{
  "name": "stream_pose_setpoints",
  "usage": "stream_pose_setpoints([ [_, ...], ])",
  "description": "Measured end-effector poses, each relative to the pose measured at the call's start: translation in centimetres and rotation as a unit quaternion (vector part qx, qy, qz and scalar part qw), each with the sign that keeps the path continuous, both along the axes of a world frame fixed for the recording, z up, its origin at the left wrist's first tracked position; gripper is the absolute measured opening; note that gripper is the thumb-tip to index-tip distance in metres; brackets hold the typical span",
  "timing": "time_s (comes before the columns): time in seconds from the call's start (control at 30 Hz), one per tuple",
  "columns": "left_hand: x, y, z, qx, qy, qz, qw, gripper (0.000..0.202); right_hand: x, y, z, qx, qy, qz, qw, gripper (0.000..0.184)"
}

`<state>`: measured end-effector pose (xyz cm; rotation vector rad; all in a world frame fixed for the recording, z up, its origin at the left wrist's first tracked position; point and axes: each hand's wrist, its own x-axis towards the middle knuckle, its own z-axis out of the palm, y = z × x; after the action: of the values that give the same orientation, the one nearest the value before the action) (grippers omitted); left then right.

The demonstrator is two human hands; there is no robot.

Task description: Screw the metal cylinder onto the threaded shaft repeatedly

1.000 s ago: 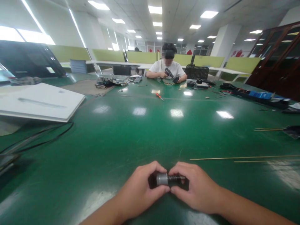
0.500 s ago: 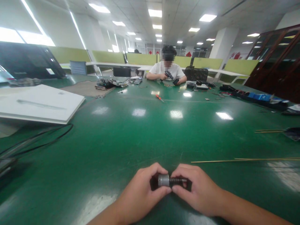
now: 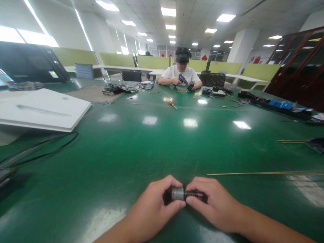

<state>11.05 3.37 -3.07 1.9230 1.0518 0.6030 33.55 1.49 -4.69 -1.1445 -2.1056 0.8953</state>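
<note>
A short grey metal cylinder (image 3: 177,193) with a dark, coiled shaft (image 3: 193,193) lies sideways between my two hands, close to the table's near side. My left hand (image 3: 158,202) curls around the cylinder, thumb below and fingers above. The thumb and fingers of my right hand (image 3: 215,202) close around the shaft where it meets the cylinder. The shaft's thin tip points right, into the hollow of that hand. Whether the coil is a spring or a thread, I cannot tell.
Thin brass-coloured rods (image 3: 253,173) lie to the right. A red screwdriver (image 3: 172,104) rests mid-table. Across the green table (image 3: 141,148), a person (image 3: 168,76) holds a power drill (image 3: 182,79). A white board (image 3: 48,111) and black cables (image 3: 58,148) are at left.
The cylinder and shaft have shifted very slightly right, and my right fingertips sit a little differently on the shaft. Both hands otherwise keep their hold.
</note>
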Motion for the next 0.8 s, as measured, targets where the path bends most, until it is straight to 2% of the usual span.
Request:
stream_pose_setpoints([
  [0.8,0.20,-0.12,0.18,-0.017,-0.006,0.019,1.000,0.015,0.07,0.05,0.32,0.013,-0.019,-0.011,1.000,0.011],
])
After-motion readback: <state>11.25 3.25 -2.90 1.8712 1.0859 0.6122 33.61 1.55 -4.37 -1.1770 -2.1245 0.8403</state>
